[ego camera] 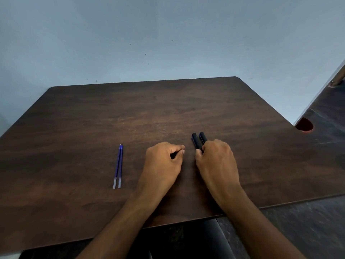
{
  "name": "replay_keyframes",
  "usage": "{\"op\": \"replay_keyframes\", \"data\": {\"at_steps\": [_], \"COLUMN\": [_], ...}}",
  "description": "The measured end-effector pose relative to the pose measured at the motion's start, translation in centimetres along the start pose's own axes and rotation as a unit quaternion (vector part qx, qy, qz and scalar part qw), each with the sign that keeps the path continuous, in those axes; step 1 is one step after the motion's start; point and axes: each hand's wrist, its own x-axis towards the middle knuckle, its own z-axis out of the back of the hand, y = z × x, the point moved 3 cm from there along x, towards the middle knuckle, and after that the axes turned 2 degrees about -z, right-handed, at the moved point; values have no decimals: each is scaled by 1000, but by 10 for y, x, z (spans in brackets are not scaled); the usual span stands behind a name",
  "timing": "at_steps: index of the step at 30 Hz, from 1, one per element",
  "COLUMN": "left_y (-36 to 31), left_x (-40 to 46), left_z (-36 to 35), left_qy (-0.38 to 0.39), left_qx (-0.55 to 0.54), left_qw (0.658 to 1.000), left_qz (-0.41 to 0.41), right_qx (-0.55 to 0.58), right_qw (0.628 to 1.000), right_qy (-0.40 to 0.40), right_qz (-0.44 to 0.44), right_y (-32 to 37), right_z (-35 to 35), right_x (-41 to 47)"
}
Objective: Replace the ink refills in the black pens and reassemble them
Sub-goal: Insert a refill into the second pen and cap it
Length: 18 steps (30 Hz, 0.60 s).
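Head view: person's two bare hands over a dark wood table (pixel 93 118), pale blue wall behind.
Black pens: two black pens (pixel 198 140) side by side, touching or nearly so, right of table centre; far ends point away from the person, near ends hidden under the right hand.
Right hand: right hand (pixel 217 161) lies on top of the pens, fingers curled around their near part, gripping both.
Left hand: left hand (pixel 162 159) on the table just beside the pens, apart from them; fingers curled in, thumb against forefinger. Small dark gap inside the curl, cannot tell if anything is held there.
Refills: two blue ink refills (pixel 118 166) lie flat and parallel, touching, well to the left of the left hand; tips point away, pale clear ends toward the person.
Containers: none on the table; one reddish round thing (pixel 305 125) off the right edge, contents cannot be made out.
Below table edge: black seat (pixel 186 240), dark floor (pixel 308 221).
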Motion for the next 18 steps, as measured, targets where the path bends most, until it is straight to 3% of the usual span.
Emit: {"op": "replay_keyframes", "data": {"at_steps": [13, 18], "left_y": [-2, -1], "left_x": [9, 9], "left_z": [-10, -2], "left_qy": [5, -18], "left_qx": [7, 15], "left_qw": [1000, 1000], "left_qz": [4, -17], "right_qx": [1, 31], "right_qw": [999, 994], "right_qy": [-39, -50], "right_qz": [27, 88], "right_y": [-3, 2], "right_z": [4, 5], "right_x": [1, 4]}}
